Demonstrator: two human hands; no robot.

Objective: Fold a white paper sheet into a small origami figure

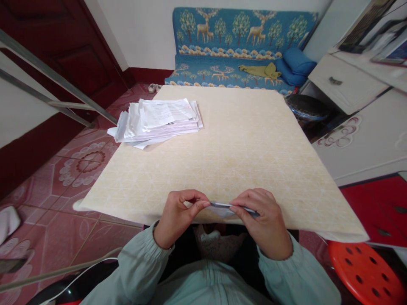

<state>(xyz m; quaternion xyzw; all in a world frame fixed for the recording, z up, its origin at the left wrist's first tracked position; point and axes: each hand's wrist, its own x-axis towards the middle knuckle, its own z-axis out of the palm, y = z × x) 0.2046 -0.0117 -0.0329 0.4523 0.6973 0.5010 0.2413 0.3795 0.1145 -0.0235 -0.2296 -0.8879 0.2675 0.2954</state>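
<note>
Between my two hands, just above the near edge of the table, is a thin grey-and-white strip (220, 205), held level from side to side. It may be folded paper or a slim pen; I cannot tell. My left hand (181, 212) pinches its left end between thumb and fingertips. My right hand (262, 216) has its thumb and fingers closed around the right part, and a dark end sticks out under the palm. A greyish patch shows just below the strip. Farther off, at the table's left side, lies an uneven stack of white papers (159, 120).
A cream patterned cloth covers the table (241, 148). Behind it stands a blue sofa (222, 42) with deer pictures. To the right are a white cabinet (359, 127) and a red stool (365, 271). Metal bars (57, 70) stand on the left.
</note>
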